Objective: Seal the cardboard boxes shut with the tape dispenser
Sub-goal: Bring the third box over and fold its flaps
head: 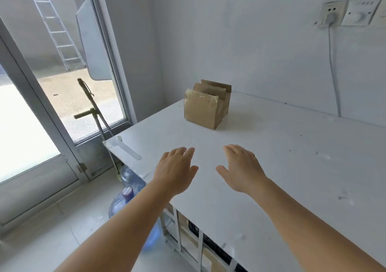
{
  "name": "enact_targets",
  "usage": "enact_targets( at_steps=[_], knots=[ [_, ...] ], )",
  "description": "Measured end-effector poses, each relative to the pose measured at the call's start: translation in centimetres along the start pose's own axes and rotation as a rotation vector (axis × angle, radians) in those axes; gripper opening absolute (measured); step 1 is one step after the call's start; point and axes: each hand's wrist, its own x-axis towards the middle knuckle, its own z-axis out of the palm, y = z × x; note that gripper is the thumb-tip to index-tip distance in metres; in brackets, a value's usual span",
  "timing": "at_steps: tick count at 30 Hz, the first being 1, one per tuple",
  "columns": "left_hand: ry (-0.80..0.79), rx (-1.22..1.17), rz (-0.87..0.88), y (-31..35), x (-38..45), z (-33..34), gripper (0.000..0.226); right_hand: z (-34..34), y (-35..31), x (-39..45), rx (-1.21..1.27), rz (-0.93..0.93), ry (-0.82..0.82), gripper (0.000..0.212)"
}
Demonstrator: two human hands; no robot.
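Note:
Several small cardboard boxes (203, 108) stand pressed together near the table's far left corner. Clear tape shines along the top edge of the nearest one. The box behind (217, 86) has a flap standing up. My left hand (176, 169) and my right hand (240, 168) hover side by side over the white table (292, 156), palms down, fingers straight and pointing at the boxes. Both hands hold nothing and are well short of the boxes. No tape dispenser is in view.
A wall with a socket (331, 15) and a hanging cable (334, 73) runs behind the table. Left of the table are blue water jugs (129, 196), a metal pole tool (98, 119) and a glass door. Shelves under the table hold boxes.

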Motion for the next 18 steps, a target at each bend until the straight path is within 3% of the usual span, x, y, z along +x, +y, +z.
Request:
enact_targets(
  at_steps=[9,18],
  knots=[
    [0.009,-0.044,-0.007,-7.5,13.2,0.5,0.055,-0.2,-0.2,13.6,-0.016,0.089,-0.006,0.057],
    [-0.018,-0.155,0.054,-13.5,25.7,3.0,0.068,0.3,0.4,24.0,0.038,0.327,0.051,0.063]
  ],
)
